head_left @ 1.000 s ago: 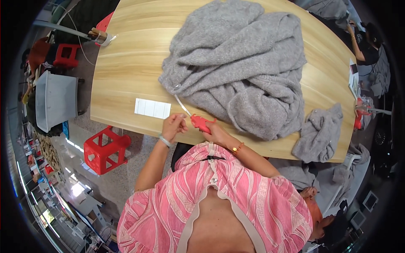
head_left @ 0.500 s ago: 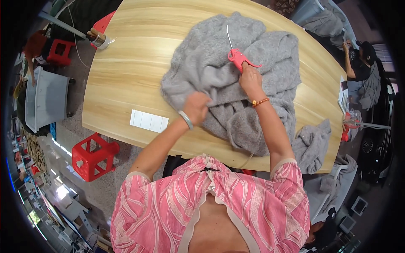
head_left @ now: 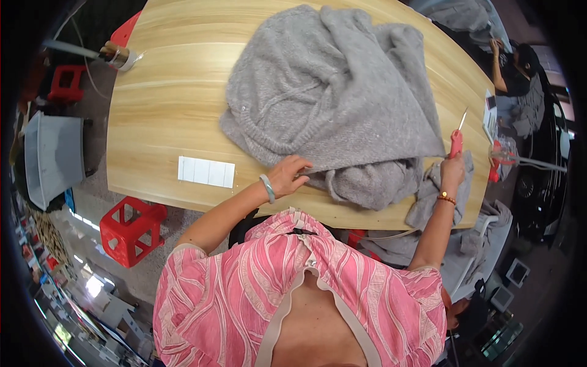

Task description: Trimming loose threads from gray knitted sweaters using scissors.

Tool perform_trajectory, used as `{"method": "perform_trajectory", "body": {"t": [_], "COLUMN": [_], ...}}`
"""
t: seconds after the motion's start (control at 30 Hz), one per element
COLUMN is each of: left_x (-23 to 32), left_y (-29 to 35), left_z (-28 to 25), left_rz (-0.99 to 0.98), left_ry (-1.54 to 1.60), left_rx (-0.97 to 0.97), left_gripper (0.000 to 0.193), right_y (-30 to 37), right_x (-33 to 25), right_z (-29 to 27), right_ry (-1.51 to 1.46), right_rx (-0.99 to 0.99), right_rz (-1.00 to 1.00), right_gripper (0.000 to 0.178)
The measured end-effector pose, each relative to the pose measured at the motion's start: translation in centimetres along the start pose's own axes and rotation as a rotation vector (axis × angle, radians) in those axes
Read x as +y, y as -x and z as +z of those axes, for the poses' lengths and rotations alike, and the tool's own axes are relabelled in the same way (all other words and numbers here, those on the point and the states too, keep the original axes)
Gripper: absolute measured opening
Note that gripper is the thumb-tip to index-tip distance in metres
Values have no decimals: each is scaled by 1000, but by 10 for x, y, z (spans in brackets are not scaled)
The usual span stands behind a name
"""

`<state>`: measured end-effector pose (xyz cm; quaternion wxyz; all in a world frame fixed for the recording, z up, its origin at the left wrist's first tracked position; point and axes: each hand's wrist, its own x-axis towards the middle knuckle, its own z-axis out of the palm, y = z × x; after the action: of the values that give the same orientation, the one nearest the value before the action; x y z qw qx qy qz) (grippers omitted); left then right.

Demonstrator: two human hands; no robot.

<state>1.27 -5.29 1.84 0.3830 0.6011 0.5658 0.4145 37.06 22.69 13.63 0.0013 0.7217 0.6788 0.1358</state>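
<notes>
A grey fuzzy knit garment [head_left: 361, 104] lies spread and folded on the wooden table in front of me, its ribbed band curving across the left part. At its near left edge is my left hand [head_left: 284, 176], thumb and fingers apart, fingertips at the knit. My right hand [head_left: 452, 170] is closed around a red air blow gun [head_left: 456, 144] with a thin metal nozzle pointing away. A pulled-out corner of the garment reaches to this hand; whether the fingers also pinch it is hidden. Beneath the right wrist lies a smaller grey knit piece [head_left: 422, 205].
On the table [head_left: 165, 110] a white card strip [head_left: 206, 172] lies left of my left hand. A cup of tools [head_left: 122, 56] stands at the far left edge. A red stool [head_left: 131, 229] and a grey bin [head_left: 56, 153] are on the left. Another person sits at the far right.
My right hand with the blow gun has swung right and nearer, and the garment's right part now stretches flatter toward it. My left hand has come slightly nearer, its fingers now apart.
</notes>
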Motion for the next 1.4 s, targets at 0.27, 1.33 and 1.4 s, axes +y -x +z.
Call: {"method": "perform_trajectory", "body": {"t": [0.27,1.33,1.4], "left_x": [3,57,55], "left_y": [-81,-84,-107], "left_z": [-28,84,97], "left_rz": [10,1,-153], "left_ry": [-226,42,256], "left_rx": [500,-530,-368], "left_gripper": [27,56,55], "right_y": [37,46,73], "right_x": [-32,108,117], "right_z": [-17,84,86], "right_ry": [-206,-496,-487], "right_rx": [-244,-264,-231], "right_rz": [-3,328,364], "right_gripper": [26,33,34]}}
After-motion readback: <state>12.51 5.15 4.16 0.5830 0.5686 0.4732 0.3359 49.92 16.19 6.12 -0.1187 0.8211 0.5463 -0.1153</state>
